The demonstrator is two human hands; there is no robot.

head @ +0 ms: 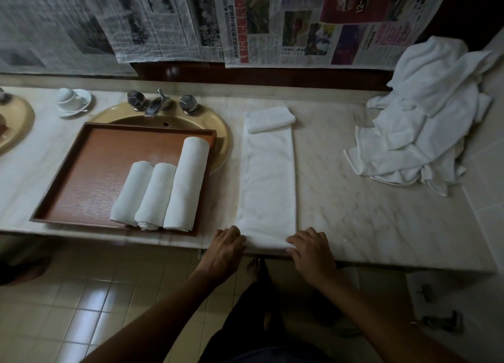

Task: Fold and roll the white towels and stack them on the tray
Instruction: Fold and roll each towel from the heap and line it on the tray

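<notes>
Marble bench (354, 199) under you carries one long folded towel (268, 177), soft, light and limp, so start the roll at its near end, where your left hand (227, 246) and right hand (309, 249) each curl their fingers on a corner. Three rolls (161, 195) lie on the tray (81, 177) (one pile (425, 117) waits).

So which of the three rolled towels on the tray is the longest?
The rightmost roll, nearest the flat towel. It reaches well farther back on the tray than the two shorter rolls on its left.
</notes>
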